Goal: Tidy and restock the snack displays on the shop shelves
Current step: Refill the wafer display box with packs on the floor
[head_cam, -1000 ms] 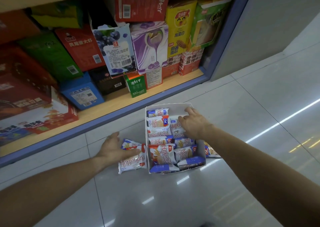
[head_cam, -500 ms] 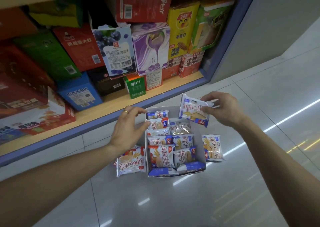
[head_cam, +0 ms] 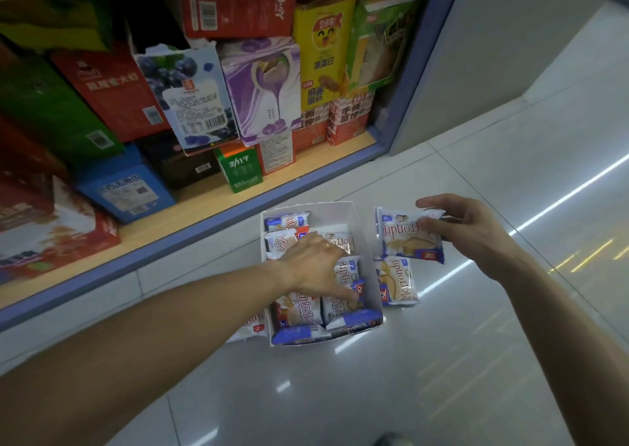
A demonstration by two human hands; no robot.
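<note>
White open-top cardboard display box (head_cam: 364,238) of blue-white wafer packets — lower centre of frame, on glossy tiled floor (head_cam: 374,394). Left hand (head_cam: 315,267) inside box, fingers reaching onto packets. Right hand (head_cam: 466,227) pinching one wafer packet (head_cam: 406,238) — right of box. Loose packet (head_cam: 398,282) on floor beside box.

A white display box (head_cam: 360,221) sits on the tiled floor (head_cam: 442,360), just in front of the bottom shelf (head_cam: 211,200), and holds rows of wafer packets. The left hand (head_cam: 316,268) reaches into the box, fingertips down among the packets at its near end. To the right of the box, the right hand (head_cam: 473,231) pinches one raised packet (head_cam: 408,234) by its edge. Another packet (head_cam: 396,282) lies on the floor touching the box's right wall; a third (head_cam: 248,326) shows at its left. Beyond the box, the shelf is crowded with snack cartons (head_cam: 258,84).
</note>
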